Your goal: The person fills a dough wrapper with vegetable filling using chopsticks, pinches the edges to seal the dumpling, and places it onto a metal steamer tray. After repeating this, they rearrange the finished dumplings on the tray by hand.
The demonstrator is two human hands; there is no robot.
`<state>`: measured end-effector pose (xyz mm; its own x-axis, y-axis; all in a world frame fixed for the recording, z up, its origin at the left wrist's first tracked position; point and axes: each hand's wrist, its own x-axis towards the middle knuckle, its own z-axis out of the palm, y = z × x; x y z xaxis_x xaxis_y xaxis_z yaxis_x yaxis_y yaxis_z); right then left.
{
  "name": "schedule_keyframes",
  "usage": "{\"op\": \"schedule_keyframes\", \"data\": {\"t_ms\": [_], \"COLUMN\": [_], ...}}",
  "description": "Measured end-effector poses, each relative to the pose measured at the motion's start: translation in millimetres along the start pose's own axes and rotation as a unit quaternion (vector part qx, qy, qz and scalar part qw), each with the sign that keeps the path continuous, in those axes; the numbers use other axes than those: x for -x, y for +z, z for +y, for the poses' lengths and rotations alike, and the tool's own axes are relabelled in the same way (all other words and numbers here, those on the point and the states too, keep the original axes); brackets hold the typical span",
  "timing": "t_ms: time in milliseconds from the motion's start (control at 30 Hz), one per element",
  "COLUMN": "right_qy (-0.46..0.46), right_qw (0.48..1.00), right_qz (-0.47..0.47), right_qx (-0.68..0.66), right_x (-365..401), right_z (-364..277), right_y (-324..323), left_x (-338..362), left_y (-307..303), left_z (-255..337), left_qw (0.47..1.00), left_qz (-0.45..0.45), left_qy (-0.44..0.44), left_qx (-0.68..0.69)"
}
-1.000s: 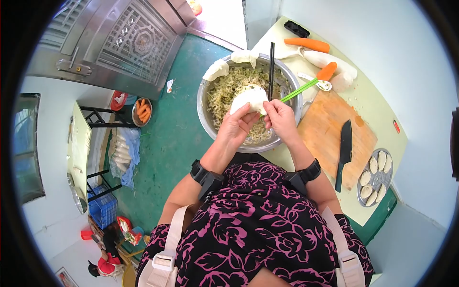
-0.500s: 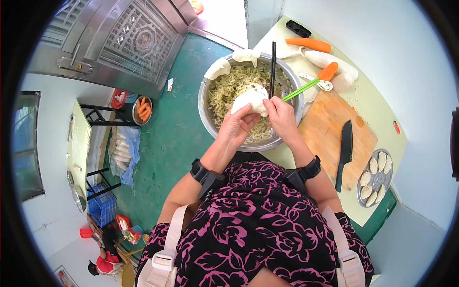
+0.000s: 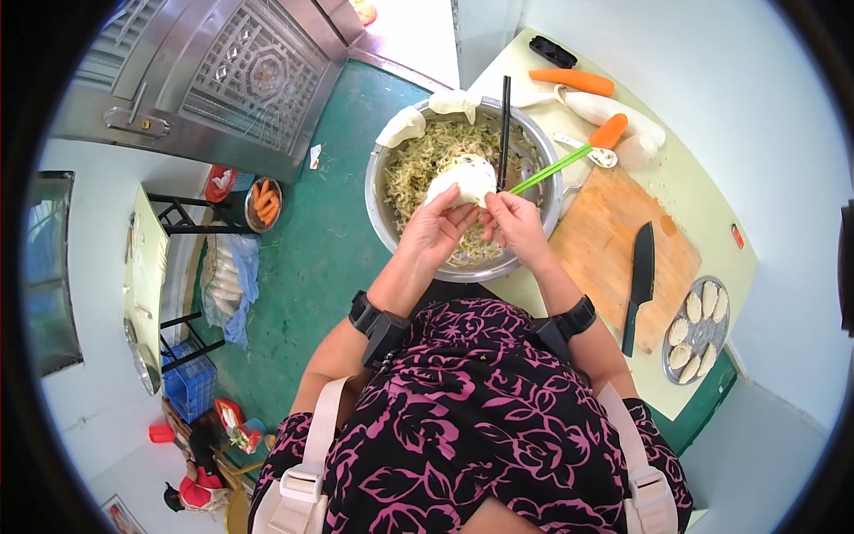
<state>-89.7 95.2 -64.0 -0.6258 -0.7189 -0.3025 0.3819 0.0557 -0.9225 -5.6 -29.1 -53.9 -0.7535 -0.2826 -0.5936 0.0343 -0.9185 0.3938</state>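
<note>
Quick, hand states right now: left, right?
Left hand: closed around the filled dumpling wrapper.
Right hand: closed, fingers pinching that wrapper's edge.

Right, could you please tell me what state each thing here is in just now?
dumpling: filling showing on top, held by left hand and right hand
bowl: holds shredded filling
knife: lying on cutting board
tray: partly filled with dumplings
green chopsticks: resting on bowl rim

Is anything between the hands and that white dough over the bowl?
Nothing visible. The left hand and right hand both grip the dough directly above the metal bowl; the green chopsticks lie beside it, not between.
</note>
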Motion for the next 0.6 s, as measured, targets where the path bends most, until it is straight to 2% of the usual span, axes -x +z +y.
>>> {"op": "schedule_keyframes", "data": {"t_ms": [133,233,333,433,533,600], "right_qy": [-0.013,0.009,0.078,0.054,-0.058,-0.109], "right_qw": [0.999,1.000,0.995,0.998,0.993,0.988], "right_qz": [0.034,0.018,0.005,0.019,0.067,0.063], "right_qx": [0.010,0.021,-0.069,0.001,0.074,0.090], "right_x": [-1,1,4,1,-3,-4], "right_z": [0,-2,-8,-2,8,10], "right_y": [4,2,-9,-22,-13,-8], "left_x": [-1,0,1,3,6,7], "left_y": [-1,2,4,7,12,14], "left_z": [0,1,3,7,9,10], "left_qw": [1.000,1.000,1.000,1.000,1.000,0.999], "left_qz": [-0.001,0.008,0.019,0.021,0.010,0.007], "left_qy": [0.004,0.012,0.014,0.004,-0.020,-0.032], "left_qx": [0.001,-0.005,-0.005,0.000,0.013,0.022]}}
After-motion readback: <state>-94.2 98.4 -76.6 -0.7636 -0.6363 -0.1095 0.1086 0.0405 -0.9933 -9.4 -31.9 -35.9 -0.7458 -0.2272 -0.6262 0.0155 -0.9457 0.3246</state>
